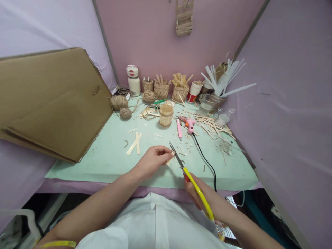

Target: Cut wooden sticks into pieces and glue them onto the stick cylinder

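My left hand (pixel 155 158) pinches a short piece of pale wooden stick (pixel 169 160) above the front of the table. In my right hand (pixel 193 188) is a pair of scissors (pixel 178 159) with long yellow handles, its blades pointing up and left. The blades lie right beside the stick piece at my left fingertips; whether they touch it I cannot tell. Two flat wooden sticks (pixel 135 143) lie crossed on the table to the left of my left hand. Beyond my hands stands a small round wooden cup (pixel 166 116) with bands round it.
A pink glue gun (pixel 190 124) with a black cord lies at right, beside a pink utility knife (pixel 179 129). Scattered wooden strips (pixel 215 125) cover the right side. Twine balls (pixel 119 102) and stick-filled baskets (pixel 180 93) line the back. A large cardboard sheet (pixel 52 100) leans at left.
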The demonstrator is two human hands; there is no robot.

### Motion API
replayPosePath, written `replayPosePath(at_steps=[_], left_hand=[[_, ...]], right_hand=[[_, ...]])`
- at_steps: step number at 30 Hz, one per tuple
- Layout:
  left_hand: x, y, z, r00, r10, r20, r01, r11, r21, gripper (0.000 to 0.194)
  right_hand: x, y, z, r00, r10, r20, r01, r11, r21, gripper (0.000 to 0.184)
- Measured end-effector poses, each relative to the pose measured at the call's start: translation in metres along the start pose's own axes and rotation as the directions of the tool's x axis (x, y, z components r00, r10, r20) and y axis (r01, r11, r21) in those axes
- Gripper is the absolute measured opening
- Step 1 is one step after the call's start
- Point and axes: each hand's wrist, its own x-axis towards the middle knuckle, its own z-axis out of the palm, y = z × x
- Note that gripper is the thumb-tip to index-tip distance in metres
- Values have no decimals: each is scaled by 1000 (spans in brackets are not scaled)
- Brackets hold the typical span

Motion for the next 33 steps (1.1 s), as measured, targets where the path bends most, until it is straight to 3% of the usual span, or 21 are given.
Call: replayPosePath(at_steps=[5,9,16,33], left_hand=[[-1,2,-2,999,-7,35,7,1000,0,30],[-2,4,-6,998,-21,67,20,1000,16,29],[-2,6,-8,998,-39,52,36,998,57,31],[-4,8,-10,996,-60,63,52,991,124,30]], right_hand=[[-1,-2,0,1000,-10,-1,10,1000,13,54],[-4,-3,-2,1000,3,21,-3,1000,-8,44],[-9,1,-1,995,-98,-15,96,991,-90,42],[-7,-6,-10,995,-98,7,98,980,-174,42]])
